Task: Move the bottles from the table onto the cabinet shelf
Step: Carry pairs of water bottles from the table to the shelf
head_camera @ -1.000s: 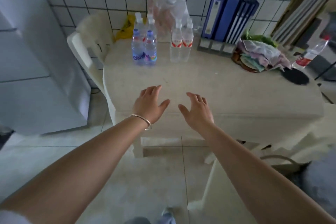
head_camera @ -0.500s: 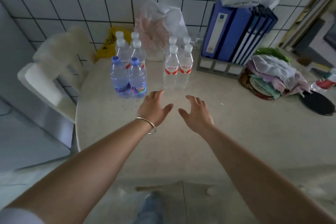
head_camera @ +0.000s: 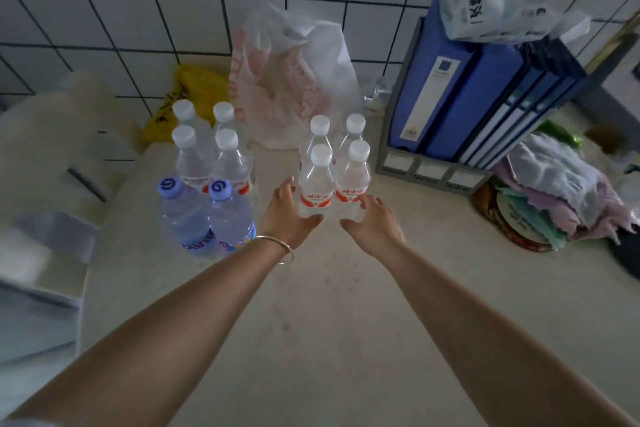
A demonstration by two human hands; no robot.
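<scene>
While both arms reach over the table (head_camera: 346, 322), the left hand (head_camera: 285, 215) and right hand (head_camera: 374, 227) flank the front red-labelled water bottles (head_camera: 330, 184), fingers spread, gripping nothing. At ten o'clock stand four more white-capped bottles (head_camera: 211, 156) and two blue-capped bottles (head_camera: 204, 215), upright.

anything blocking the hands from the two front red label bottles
Nothing visible does. The left hand and right hand are open at the base of the two front red-label bottles, one on each side, with only bare table behind them. The blue-capped bottles stand off to the left, beside that reach.
</scene>
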